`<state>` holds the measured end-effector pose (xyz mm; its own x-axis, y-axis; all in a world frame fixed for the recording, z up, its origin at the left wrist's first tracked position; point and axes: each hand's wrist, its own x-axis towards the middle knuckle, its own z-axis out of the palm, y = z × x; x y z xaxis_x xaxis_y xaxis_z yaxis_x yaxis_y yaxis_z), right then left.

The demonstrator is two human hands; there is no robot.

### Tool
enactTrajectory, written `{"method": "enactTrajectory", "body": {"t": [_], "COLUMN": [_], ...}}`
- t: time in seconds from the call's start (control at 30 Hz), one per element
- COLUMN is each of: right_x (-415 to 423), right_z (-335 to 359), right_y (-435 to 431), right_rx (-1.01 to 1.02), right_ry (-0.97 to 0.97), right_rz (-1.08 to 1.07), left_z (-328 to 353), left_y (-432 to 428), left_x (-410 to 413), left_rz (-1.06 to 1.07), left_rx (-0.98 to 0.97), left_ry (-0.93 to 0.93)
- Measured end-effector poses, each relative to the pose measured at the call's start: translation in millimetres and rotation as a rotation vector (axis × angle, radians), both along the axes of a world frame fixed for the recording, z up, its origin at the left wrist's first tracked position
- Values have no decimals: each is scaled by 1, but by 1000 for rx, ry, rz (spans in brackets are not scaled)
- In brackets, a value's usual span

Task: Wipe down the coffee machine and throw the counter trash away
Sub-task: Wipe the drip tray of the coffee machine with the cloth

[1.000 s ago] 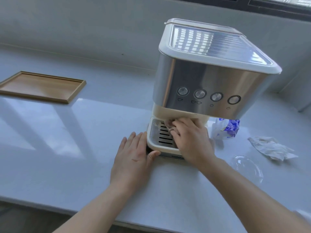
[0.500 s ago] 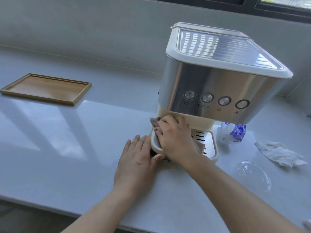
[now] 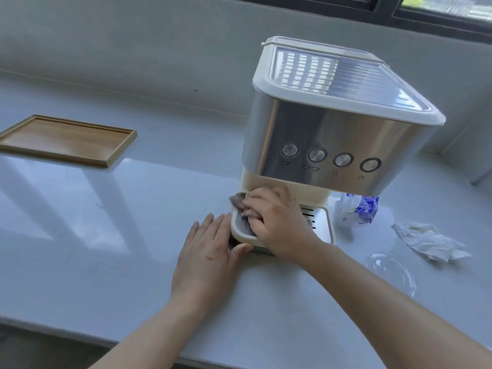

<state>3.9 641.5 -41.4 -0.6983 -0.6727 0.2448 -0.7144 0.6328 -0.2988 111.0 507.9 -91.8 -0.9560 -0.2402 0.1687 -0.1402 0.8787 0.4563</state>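
Your right hand point(image 3: 277, 222) has its fingers curled over a grey cloth point(image 3: 236, 201), pressing it on the left end of the drip tray point(image 3: 323, 225) of the coffee machine point(image 3: 332, 134). Your left hand point(image 3: 207, 257) lies flat, fingers straight, on the counter point(image 3: 106, 235) at the tray's 8 o'clock, thumb touching its front corner. The trash sits at the machine's 3 to 4 o'clock (3 pieces): a blue-and-white wrapper point(image 3: 356, 211) just beside the tray, a crumpled tissue point(image 3: 428, 241) and a clear lid point(image 3: 391, 270). A wooden tray point(image 3: 64, 139) lies well apart at 9 o'clock.
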Motion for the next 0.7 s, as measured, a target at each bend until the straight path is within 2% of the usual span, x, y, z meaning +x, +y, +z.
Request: {"method": "enactTrajectory", "body": {"t": [0.07, 0.13, 0.27, 0.33, 0.43, 0.57, 0.63, 0.7], "right_x": [1, -6, -4, 3, 6, 0, 7, 21], "right_z": [5, 6, -5, -12, -13, 0, 6, 1], "right_y": [29, 60, 79, 60, 26, 4, 25, 58], "right_rx": [35, 87, 67, 48, 68, 128, 32, -115], "right_ry": [-20, 20, 234, 259, 219, 51, -29, 49], "right_rz": [158, 149, -269, -394, -359, -217, -172, -261], "left_z": [0, 0, 1, 1, 2, 3, 3, 2], "left_y": [0, -1, -1, -1, 1, -1, -1, 0], "left_x": [0, 0, 1, 1, 1, 1, 0, -1], "left_rz": [6, 9, 9, 8, 12, 8, 3, 3], "left_rx": [0, 11, 34, 28, 33, 48, 53, 53], "left_ry": [8, 18, 26, 19, 20, 12, 2, 5]}}
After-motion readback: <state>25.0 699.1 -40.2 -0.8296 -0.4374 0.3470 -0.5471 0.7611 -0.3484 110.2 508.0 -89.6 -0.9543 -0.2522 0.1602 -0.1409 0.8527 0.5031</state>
